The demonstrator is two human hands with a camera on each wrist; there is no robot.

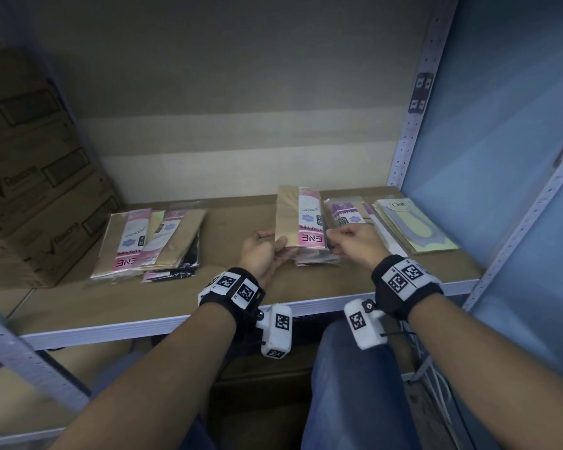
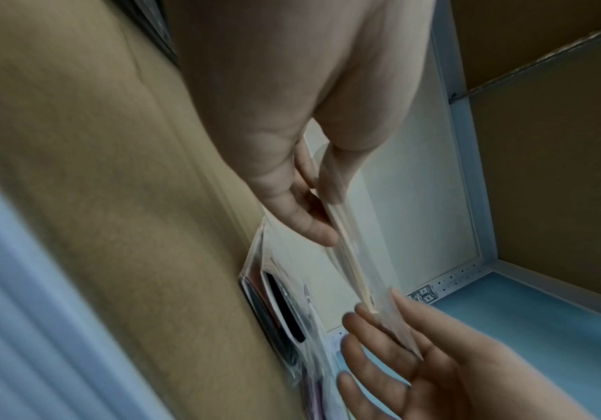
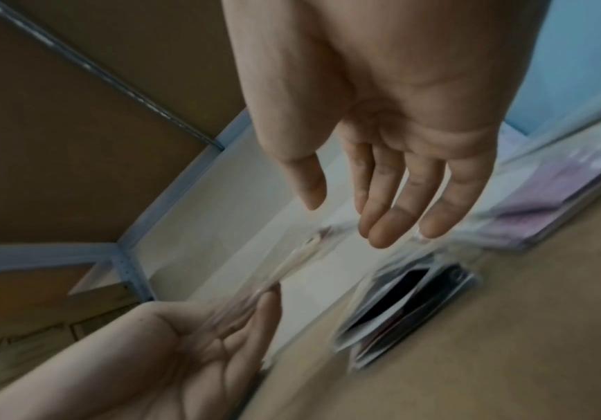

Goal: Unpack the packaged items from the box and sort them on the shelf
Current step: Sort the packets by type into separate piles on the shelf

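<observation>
Packaged item (image 1: 298, 219), a flat glossy sleeve of tan card with a pink printed strip, stands tilted above a low pile of similar packets (image 1: 316, 256) on the brown board shelf (image 1: 228, 232). Left hand (image 1: 262, 254) pinches its lower left corner between thumb and fingers; right hand (image 1: 355, 240) hangs beside its right edge, fingers loosely straight, gripping nothing.

cardboard boxes (image 1: 30, 177): cut off by left edge, print partly legible | middle stack (image 1: 316, 259): mostly hidden under held packet (image 1: 298, 219) | both wrist views: motion-blurred, packet labels unreadable | right hand (image 1: 355, 240): fingertips hidden behind packets
</observation>
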